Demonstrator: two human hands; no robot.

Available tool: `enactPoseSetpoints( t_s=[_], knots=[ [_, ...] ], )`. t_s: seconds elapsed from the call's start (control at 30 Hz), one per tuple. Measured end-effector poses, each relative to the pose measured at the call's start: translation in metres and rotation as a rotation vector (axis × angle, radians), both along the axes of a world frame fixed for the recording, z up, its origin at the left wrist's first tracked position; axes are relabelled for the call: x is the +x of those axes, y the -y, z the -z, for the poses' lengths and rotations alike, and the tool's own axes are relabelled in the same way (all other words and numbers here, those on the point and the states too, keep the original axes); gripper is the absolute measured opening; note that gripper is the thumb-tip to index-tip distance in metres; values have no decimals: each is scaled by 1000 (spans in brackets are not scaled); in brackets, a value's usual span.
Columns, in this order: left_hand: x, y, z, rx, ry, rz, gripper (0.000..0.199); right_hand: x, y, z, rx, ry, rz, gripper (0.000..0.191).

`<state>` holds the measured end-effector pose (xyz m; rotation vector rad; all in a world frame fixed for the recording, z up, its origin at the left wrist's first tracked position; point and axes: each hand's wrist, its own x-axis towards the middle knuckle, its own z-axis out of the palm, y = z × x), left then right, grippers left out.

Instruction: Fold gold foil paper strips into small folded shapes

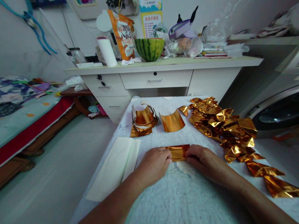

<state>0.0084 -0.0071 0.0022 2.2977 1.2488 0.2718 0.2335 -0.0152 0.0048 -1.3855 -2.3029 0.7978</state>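
Gold foil (178, 152) lies between left fingers (167, 154) and right fingers (192, 151) — each pinching one end

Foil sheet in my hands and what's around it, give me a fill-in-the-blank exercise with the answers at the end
The left hand holds one end of the gold foil sheet, the ____ hand the other.
The white paper lies to the ____ of that sheet.
The snack bag on the desk is mainly ____.
Missing words: right; left; orange.
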Motion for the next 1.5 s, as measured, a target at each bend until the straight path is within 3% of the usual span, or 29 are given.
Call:
enactPoseSetpoints(
  t_s=[0.23, 0.43, 0.9, 1.27, 1.5],
  knots=[
    [1, 0, 0, -20, -17, -54, 15, -1, -1, 0, 2, 53, 104, 15],
    [2, 0, -2, -49, 0, -156, 6, -3, -1, 0, 3, 84, 146, 18],
    [8, 6, -2, -27, -45, -255, 8, -9, -1, 6, 22, 164, 232, 13],
    [12, 6, 1, 22, -116, -268, 12, -9, -3, 11, -8, 179, 241, 13],
    [7, 2, 1, -67, 9, -266, 6, -9, -2, 12, 6, 199, 264, 12]
  ],
)
